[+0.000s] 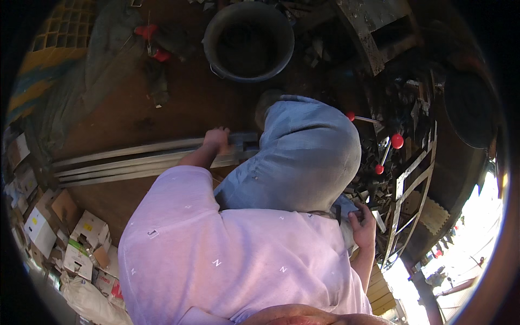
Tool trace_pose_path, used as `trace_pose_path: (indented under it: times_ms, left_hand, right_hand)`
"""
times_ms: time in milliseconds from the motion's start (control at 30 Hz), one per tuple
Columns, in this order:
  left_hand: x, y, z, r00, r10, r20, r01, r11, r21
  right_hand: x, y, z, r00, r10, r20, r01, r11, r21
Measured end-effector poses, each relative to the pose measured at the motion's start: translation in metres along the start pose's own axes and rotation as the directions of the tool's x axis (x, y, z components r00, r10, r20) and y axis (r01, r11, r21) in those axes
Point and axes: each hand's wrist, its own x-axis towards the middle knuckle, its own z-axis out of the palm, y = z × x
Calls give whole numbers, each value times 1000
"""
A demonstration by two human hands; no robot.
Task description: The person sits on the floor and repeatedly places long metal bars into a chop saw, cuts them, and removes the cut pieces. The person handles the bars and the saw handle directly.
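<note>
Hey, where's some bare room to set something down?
Bare brown surface shows between the bucket and the metal bars at your left hand; a smaller patch lies between those bars and the cartons. It's crowded on the right, with metal scraps around the red-knobbed levers.

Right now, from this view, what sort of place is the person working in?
Probably a metalworking workshop: long metal bars lie by the left hand, red-knobbed levers stand at the right, and small metal-looking pieces are heaped near them.
</note>
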Motion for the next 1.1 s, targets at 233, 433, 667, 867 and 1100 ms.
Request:
trace_pose_path:
  times_ms: [233,433,667,867,1100]
  left_hand:
    - [-18,8,18,995,97,17,-98,972,216]
    - [-2,-3,52,987,151,53,-160,958,240]
    - [-35,5,-39,972,96,-213,-45,971,234]
    - [-97,-15,-156,825,140,-547,-19,975,221]
    - [-209,50,-261,337,359,-870,-260,924,281]
  right_hand:
    - [15,-7,6,999,1,44,-2,1000,21]
    - [28,1,6,997,-73,-1,73,997,-6]
    - [18,-3,0,992,-117,-44,120,991,54]
    - [6,16,-11,956,-223,-190,257,951,172]
    - [-21,-68,-45,780,-458,-427,616,683,392]
